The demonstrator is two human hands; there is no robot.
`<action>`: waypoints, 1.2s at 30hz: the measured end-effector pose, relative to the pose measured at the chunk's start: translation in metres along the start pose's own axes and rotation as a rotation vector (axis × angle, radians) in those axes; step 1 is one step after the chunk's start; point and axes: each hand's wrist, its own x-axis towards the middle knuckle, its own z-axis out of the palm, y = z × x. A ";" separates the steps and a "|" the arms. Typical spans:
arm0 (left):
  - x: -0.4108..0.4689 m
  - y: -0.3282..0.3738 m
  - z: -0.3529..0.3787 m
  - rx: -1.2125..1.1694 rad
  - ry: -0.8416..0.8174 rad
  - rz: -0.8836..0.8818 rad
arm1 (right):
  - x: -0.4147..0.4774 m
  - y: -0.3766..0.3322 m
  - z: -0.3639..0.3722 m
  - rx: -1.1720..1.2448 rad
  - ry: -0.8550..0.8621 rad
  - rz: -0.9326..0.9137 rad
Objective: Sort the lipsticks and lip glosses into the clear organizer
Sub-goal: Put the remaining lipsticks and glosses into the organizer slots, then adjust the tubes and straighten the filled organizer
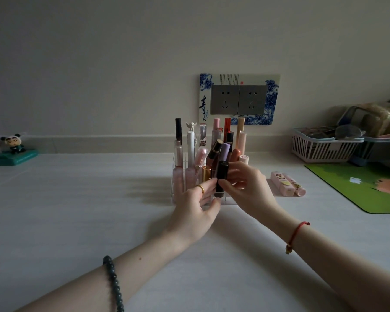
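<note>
Black and upright, a lipstick is pinched along its lower half between the thumb and fingertips of the right hand. Its base appears to be down inside a front compartment of the clear organizer. The left hand is laid against the organizer's front with its fingers nearly straight. One fingertip touches the lipstick's left side, and nothing is gripped by that hand. The organizer stands on the pale table, and its rear rows are filled with tall glosses, several of them leaning. Just left of the black lipstick, a short gold tube is seated in the neighbouring slot.

The step in hand is judged to be the seating of this lipstick. It is best done if the tube is held vertical and lowered straight until the bottom is felt, so that the thin divider walls are not pushed sideways. The organizer looks light, so it should be steadied by the left hand while the pinch is loosened. The leaning tubes behind should not be nudged, since one tipped tube could knock over others. Release is best made only once the lipstick stands by itself.

Two pink tubes lie on the table to the right of the organizer, not yet sorted. From that, the task is judged nearly done.
</note>
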 end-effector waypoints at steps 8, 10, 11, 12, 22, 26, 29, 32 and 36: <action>-0.001 0.003 -0.001 0.033 -0.006 0.022 | 0.000 -0.001 -0.001 -0.086 -0.004 0.012; -0.001 0.004 -0.001 0.036 -0.001 0.021 | 0.001 -0.002 0.000 -0.118 -0.014 0.010; -0.001 0.005 -0.001 0.036 -0.001 0.019 | 0.001 -0.002 0.000 -0.132 -0.019 0.010; -0.001 0.006 -0.001 0.038 -0.001 0.017 | 0.001 -0.001 0.000 -0.144 -0.022 0.010; -0.009 0.038 0.002 0.084 -0.010 0.165 | 0.013 -0.017 -0.037 -0.108 -0.046 -0.021; 0.001 0.057 0.020 0.205 -0.098 0.290 | 0.030 -0.009 -0.078 -0.093 0.043 -0.032; 0.019 0.057 0.047 0.277 -0.197 0.260 | 0.039 0.015 -0.099 -0.156 0.057 -0.008; 0.036 0.049 0.079 0.351 -0.244 0.197 | 0.042 0.044 -0.111 -0.240 -0.009 0.067; 0.053 0.039 0.113 0.377 -0.278 0.123 | 0.042 0.075 -0.116 -0.443 -0.131 0.124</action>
